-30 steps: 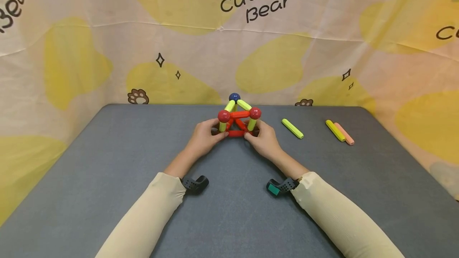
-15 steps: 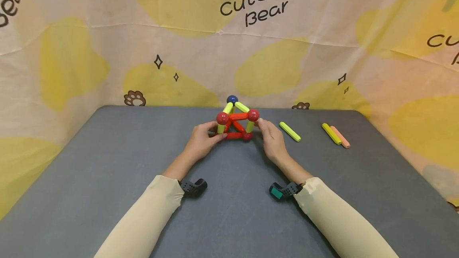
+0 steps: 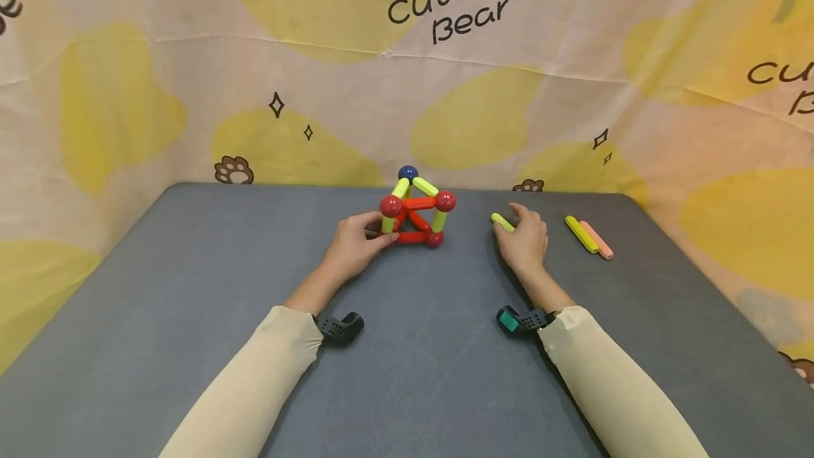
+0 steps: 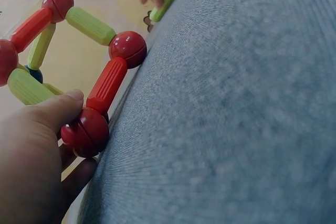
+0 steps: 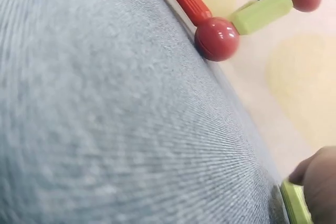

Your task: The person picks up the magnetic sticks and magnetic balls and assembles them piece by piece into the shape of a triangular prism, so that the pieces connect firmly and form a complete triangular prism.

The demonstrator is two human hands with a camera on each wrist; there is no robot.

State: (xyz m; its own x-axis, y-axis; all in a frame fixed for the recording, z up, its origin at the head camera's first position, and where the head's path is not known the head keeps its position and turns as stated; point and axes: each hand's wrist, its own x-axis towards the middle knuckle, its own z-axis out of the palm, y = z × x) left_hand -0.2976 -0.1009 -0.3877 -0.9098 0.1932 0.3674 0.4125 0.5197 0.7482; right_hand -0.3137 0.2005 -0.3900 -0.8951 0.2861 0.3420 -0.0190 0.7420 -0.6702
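Observation:
A ball-and-rod structure (image 3: 420,202) of red balls, red rods, yellow-green rods and one blue ball (image 3: 408,174) stands on the table. My left hand (image 3: 353,244) grips its lower left corner. In the left wrist view, thumb and fingers pinch the red ball (image 4: 86,134) there. To the right, my right hand (image 3: 524,239) is over a loose yellow-green rod (image 3: 501,222), fingers spread around it and part of the rod covered. The right wrist view shows the thumb (image 5: 321,179) by that rod (image 5: 296,203); contact is hard to tell.
Farther right, a yellow rod (image 3: 581,235) and a pink rod (image 3: 598,240) lie side by side on the grey table (image 3: 420,359). Behind the table's back edge hangs a printed cloth (image 3: 356,90).
My right hand has let go of the structure's lower right corner and moved right to the loose yellow-green rod. My left hand keeps its hold at the left corner.

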